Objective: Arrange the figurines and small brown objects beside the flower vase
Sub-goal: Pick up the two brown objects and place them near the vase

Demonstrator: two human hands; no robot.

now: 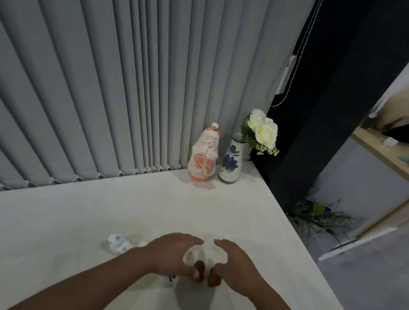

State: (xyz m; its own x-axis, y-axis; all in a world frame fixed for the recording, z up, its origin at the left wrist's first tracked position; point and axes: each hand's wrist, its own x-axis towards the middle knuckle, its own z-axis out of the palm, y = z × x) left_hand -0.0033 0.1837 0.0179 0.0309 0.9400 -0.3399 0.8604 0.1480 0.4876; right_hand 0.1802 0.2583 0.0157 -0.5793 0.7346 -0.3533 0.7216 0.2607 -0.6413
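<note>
Near the front of the white tabletop (255, 217), the left hand (170, 253) and right hand (238, 267) curve half-open toward each other, thumbs touching two small brown objects (199, 269) between them without gripping. A white spotted figurine (118, 242) lies just left of the left hand. In the far corner, against grey vertical blinds (90, 68), a pink-flowered doll figurine (203, 154) stands just beside the flower vase (230, 163).

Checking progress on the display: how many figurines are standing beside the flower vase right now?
1: the pink-and-white doll figurine stands just left of the flower vase. A small white figurine lies near the left hand; others may be hidden.
</note>
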